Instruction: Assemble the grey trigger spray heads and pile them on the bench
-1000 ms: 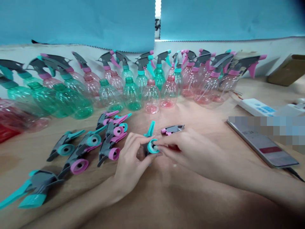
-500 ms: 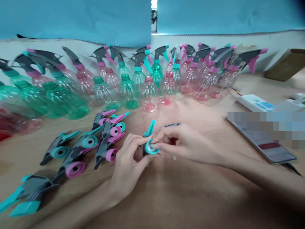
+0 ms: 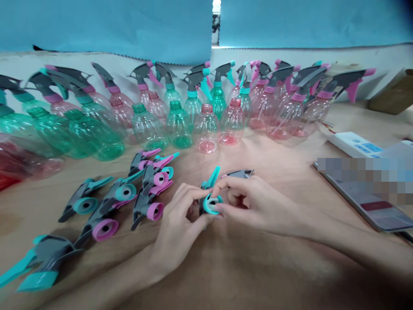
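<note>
My left hand (image 3: 180, 219) is closed around a grey and turquoise trigger spray head (image 3: 213, 204), holding it with the collar's opening turned up toward me. The turquoise trigger points up and away. At the collar's right side, my right hand (image 3: 251, 200) has its thumb and index finger pressed on the rim. A pale inner part shows inside the collar; whether it is loose cannot be made out. Just behind my right hand lies another spray head (image 3: 240, 173), partly covered by it. Several loose spray heads (image 3: 105, 229) with pink or turquoise collars lie left of my hands.
Uncapped green bottles (image 3: 179, 129) and pink bottles (image 3: 207, 133) stand across the back, before a row of bottles with spray heads (image 3: 312, 107). At right are a phone (image 3: 371, 202), a white power strip (image 3: 355, 144) and a brown box (image 3: 390, 92).
The view has shifted slightly, moving everything a little to the right. My right fingertips have gone from the middle of the collar to its right rim, uncovering more of the inside.
</note>
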A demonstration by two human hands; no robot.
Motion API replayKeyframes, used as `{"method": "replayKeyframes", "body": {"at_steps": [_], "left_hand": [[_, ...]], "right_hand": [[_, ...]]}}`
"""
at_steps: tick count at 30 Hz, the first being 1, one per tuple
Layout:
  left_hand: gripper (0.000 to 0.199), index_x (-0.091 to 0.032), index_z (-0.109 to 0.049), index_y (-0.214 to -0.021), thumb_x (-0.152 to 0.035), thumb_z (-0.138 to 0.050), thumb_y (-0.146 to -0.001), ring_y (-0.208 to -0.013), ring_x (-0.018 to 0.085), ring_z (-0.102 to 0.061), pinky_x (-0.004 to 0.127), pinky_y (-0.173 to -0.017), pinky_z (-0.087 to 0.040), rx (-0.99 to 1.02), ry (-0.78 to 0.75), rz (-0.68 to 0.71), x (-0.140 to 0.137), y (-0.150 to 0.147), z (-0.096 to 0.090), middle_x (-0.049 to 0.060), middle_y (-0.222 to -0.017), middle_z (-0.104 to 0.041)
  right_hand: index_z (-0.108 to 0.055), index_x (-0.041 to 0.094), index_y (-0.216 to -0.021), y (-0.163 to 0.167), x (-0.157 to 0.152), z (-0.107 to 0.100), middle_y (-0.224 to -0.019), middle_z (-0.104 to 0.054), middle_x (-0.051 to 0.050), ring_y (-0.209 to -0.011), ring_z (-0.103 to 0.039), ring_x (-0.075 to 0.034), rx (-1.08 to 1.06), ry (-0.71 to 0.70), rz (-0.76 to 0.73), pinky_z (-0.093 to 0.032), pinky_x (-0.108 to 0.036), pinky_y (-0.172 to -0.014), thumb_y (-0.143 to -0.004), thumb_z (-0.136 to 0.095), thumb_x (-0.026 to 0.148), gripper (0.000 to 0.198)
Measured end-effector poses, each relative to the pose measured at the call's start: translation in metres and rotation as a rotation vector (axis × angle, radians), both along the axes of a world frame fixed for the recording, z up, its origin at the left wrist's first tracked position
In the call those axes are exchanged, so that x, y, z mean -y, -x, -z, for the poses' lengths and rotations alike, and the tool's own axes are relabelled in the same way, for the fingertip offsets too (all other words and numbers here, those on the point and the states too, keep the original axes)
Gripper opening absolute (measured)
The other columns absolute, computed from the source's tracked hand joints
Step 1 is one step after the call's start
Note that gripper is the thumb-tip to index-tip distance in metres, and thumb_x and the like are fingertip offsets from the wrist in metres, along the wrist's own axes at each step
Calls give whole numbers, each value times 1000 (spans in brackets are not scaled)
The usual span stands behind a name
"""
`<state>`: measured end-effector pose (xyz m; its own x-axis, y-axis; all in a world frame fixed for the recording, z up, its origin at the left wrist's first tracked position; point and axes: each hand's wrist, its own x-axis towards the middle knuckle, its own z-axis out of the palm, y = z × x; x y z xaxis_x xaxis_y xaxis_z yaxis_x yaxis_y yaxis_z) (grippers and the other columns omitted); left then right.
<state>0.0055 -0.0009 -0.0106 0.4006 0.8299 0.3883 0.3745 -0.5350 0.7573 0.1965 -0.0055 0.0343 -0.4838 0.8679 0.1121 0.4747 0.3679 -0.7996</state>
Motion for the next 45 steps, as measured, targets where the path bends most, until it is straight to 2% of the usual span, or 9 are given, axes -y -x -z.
{"method": "replayKeyframes", "body": {"at_steps": [7,11,16,22,30,37,42,45], "left_hand": [[17,-20,-60,-90,-12,-66,-77,-71,15,-49,25,-58,-41,-44,-60,75,3,-3,-5,0,-79,-57],[14,-21,-61,-89,-17,-68,-78,-69,15,-49,27,-60,-42,-87,-36,88,3,-3,-6,0,-78,-57],[26,-22,-61,-102,-10,-63,-79,-74,16,-52,26,-60,-42,-80,-20,89,0,-2,-6,1,-83,-58],[25,-24,-61,-101,-12,-64,-80,-72,15,-52,26,-62,-41,-80,-12,97,-1,-2,-7,-1,-80,-56],[26,-24,-60,-103,-14,-66,-80,-72,14,-51,25,-61,-40,-81,35,87,-1,-1,-6,-1,-81,-55],[33,-24,-60,-104,-9,-68,-75,-71,14,-51,24,-59,-40,-65,34,84,-1,0,-5,-2,-81,-55],[31,-23,-59,-101,-11,-69,-75,-70,13,-51,24,-60,-40,-88,61,70,0,-1,-7,-2,-82,-56],[31,-22,-59,-101,-10,-69,-75,-70,13,-51,24,-61,-40,-87,57,66,0,-2,-7,-2,-82,-56]], "right_hand": [[-55,18,-82,-7,-5,-6,-51,-33,10,-46,-27,-6,113,-7,-112,-23,-21,-44,-86,-55,29,11],[-55,19,-82,-11,-6,-13,-54,-38,9,-48,-32,-7,161,55,-173,-25,-20,-44,-89,-52,29,12],[-56,21,-82,-15,-1,-20,-65,-50,6,-53,-41,-7,185,88,-251,-31,-20,-49,-88,-53,24,7],[-59,22,-84,-15,2,-19,-67,-56,6,-53,-45,-7,299,-24,-141,-31,-21,-49,-88,-53,31,11],[-65,22,-88,-14,3,-24,-74,-63,2,-65,-53,-11,311,-151,-167,-34,-24,-57,-90,-52,29,16],[-65,20,-92,-22,3,-24,-75,-64,1,-63,-54,-11,312,-244,-87,-37,-25,-58,-93,-46,32,23],[-65,18,-98,-16,4,-18,-86,-65,-4,-77,-59,-15,312,-378,-111,-41,-27,-66,-94,-45,22,22],[-65,15,-97,-11,6,-14,-86,-65,-6,-79,-60,-16,325,-433,-94,-43,-28,-67,-93,-45,19,21]]}}
